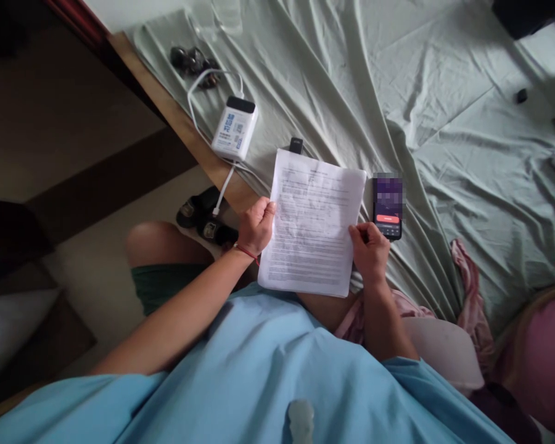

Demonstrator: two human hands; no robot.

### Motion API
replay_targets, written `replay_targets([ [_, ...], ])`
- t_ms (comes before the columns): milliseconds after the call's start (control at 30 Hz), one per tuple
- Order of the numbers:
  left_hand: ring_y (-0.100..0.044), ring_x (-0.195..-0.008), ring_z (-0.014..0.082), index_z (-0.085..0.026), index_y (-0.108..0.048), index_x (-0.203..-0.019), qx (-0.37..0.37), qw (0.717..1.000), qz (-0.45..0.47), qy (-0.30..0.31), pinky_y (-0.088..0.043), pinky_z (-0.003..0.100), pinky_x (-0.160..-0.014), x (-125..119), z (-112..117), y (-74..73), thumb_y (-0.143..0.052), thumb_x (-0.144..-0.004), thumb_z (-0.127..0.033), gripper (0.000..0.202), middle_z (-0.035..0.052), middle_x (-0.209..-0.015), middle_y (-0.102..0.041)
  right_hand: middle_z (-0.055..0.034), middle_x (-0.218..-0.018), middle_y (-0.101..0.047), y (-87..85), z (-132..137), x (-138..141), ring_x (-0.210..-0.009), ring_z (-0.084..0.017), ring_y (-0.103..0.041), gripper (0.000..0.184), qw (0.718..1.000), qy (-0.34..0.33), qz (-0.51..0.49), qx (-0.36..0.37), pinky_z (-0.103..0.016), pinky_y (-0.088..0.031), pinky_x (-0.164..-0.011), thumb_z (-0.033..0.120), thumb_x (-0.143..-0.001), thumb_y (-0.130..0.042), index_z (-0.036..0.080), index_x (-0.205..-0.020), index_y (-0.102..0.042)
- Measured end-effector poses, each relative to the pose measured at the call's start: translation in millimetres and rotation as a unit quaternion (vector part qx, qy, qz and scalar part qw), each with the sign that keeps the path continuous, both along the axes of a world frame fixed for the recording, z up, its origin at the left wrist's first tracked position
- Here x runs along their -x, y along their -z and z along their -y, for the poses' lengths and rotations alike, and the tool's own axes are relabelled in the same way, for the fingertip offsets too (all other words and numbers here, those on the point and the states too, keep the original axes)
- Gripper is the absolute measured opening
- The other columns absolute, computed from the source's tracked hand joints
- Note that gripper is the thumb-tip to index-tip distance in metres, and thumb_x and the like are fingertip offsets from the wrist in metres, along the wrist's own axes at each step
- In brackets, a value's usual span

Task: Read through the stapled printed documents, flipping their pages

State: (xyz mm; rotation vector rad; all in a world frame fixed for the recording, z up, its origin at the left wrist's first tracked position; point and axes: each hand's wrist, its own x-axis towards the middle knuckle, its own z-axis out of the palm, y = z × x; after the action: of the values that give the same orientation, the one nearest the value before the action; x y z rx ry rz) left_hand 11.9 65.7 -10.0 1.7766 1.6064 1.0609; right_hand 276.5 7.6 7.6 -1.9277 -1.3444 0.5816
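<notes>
I hold a printed sheet of paper (312,222) over my lap with both hands. My left hand (256,226) is closed on the sheet's left edge; a red string circles that wrist. My right hand (369,248) pinches the right edge, fingers curled. Just beyond my right hand a phone (387,206) lies on the bed with its screen lit. A small black object (296,145) peeks out above the top of the paper.
A pale green sheet (398,92) covers the bed. A white power bank (235,128) with a white cable lies near the wooden bed edge (176,117). Black sandals (203,219) sit on the floor. Pink cloth (467,296) lies at my right.
</notes>
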Motion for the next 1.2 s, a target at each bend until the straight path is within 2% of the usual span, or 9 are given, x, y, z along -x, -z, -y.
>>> replay_targets([
  [433,-0.039,-0.054,0.0132,-0.019,-0.044,-0.070,-0.008,1.000,0.015,0.004,-0.031,0.029,-0.056,0.9,0.3,-1.3,-0.046,-0.098,-0.036,0.033,-0.0013,-0.056,-0.039,0.0025,-0.065,-0.062,0.8,-0.2,0.8,-0.060,-0.014,-0.052,0.025,1.000,0.001,-0.012,0.001,-0.027,-0.041,-0.063,0.043,-0.086,-0.063,0.021,-0.077,-0.064],
  [667,-0.039,-0.055,0.0136,-0.019,-0.044,-0.069,0.005,1.000,0.028,0.001,-0.033,0.029,-0.057,0.3,0.5,-2.6,-0.046,-0.097,-0.037,0.033,-0.0009,-0.057,-0.038,0.0028,-0.068,-0.061,-1.0,0.2,3.8,-0.059,-0.012,-0.049,0.027,0.999,0.012,-0.032,-0.015,-0.025,-0.041,-0.060,0.047,-0.088,-0.063,0.021,-0.083,-0.064],
  [867,-0.040,-0.055,0.0138,-0.019,-0.043,-0.070,-0.001,1.000,0.027,0.006,-0.033,0.029,-0.056,1.3,0.1,-0.9,-0.046,-0.098,-0.037,0.033,-0.0007,-0.057,-0.039,0.0040,-0.067,-0.054,1.6,-0.5,4.4,-0.060,-0.012,-0.045,0.027,0.999,0.009,-0.021,-0.024,-0.026,-0.041,-0.062,0.044,-0.084,-0.068,0.022,-0.073,-0.057],
  [1200,-0.038,-0.054,0.0136,-0.019,-0.044,-0.070,-0.002,1.000,0.022,0.007,-0.031,0.029,-0.055,0.3,0.3,-1.2,-0.046,-0.098,-0.037,0.034,-0.0012,-0.056,-0.037,0.0042,-0.064,-0.055,2.5,-0.5,3.0,-0.059,-0.012,-0.046,0.027,1.000,0.003,-0.026,-0.007,-0.027,-0.039,-0.061,0.044,-0.085,-0.066,0.021,-0.073,-0.060],
])
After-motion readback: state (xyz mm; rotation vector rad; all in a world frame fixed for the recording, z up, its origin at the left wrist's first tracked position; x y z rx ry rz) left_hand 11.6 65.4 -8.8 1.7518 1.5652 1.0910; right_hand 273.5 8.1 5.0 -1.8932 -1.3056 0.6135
